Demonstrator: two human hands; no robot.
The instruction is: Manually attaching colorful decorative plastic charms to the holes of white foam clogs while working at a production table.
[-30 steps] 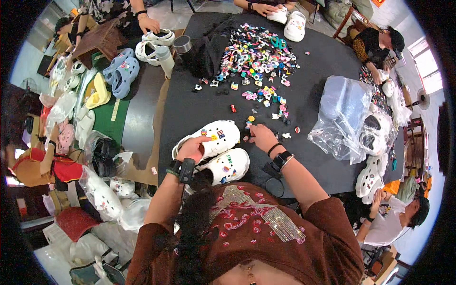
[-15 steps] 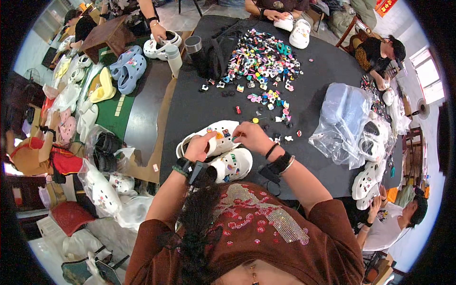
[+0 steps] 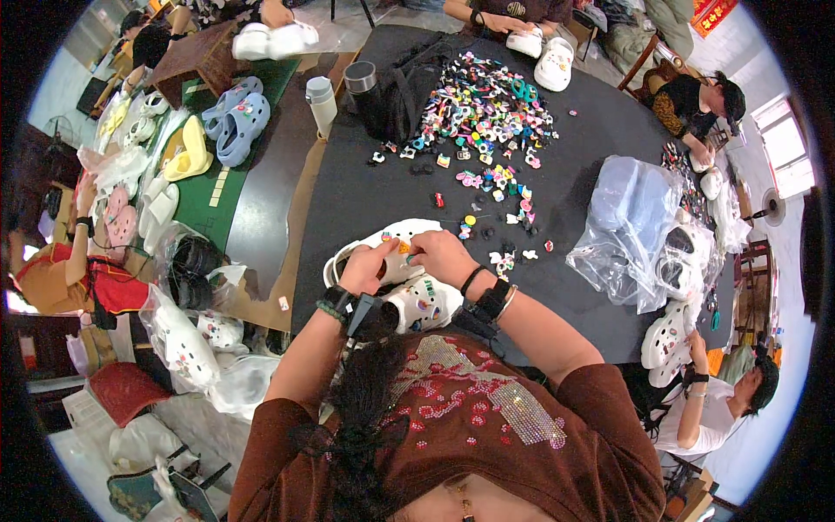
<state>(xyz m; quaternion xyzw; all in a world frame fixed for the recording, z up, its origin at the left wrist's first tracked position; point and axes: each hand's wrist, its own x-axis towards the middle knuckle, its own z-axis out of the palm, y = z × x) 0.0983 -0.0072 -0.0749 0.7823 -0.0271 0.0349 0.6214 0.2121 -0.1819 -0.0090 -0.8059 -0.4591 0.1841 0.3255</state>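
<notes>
- One far clog (image 3: 398,230) sits beside a near clog (image 3: 424,306) at the near edge of the tabletop (image 3: 365,187).
- The left hand (image 3: 364,268) clasps the far clog; a slack hold could let it twist.
- The right hand (image 3: 442,258) bunches its fingers over it, contents hidden; a crooked push could loosen the orange charm (image 3: 404,247).

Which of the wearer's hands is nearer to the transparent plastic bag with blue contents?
Right: the right hand is left of the bag, at a white perforated clog; the left hand farther left.
</notes>
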